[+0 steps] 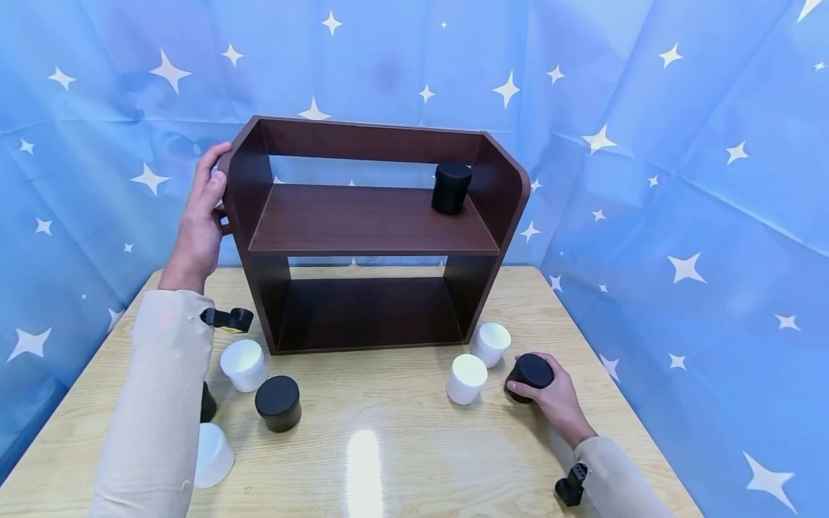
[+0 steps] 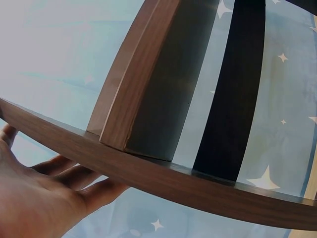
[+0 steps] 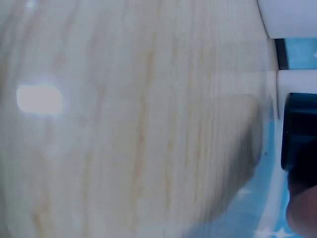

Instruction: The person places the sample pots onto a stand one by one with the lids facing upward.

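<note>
A dark brown two-tier wooden shelf (image 1: 372, 219) stands on the table. My left hand (image 1: 198, 226) rests against the outside of its left side panel. In the left wrist view, the fingers (image 2: 101, 192) of that hand are spread and pass behind the panel's edge (image 2: 163, 178). At the table's right, my right hand (image 1: 555, 396) grips a black lidded jar (image 1: 532, 370) between thumb and fingers. Part of a black jar (image 3: 299, 131) shows at the right wrist view's edge, beside a fingertip (image 3: 303, 213). Another black jar (image 1: 450, 188) stands at the right end of the upper tier.
Two white jars (image 1: 466, 379) stand left of the held jar, close to the shelf's right foot. Front left are a white jar (image 1: 244, 365), a black jar (image 1: 278, 404), another white jar (image 1: 214, 457) and a partly hidden black one (image 1: 208, 404). A star-patterned blue curtain (image 1: 648, 180) surrounds the table.
</note>
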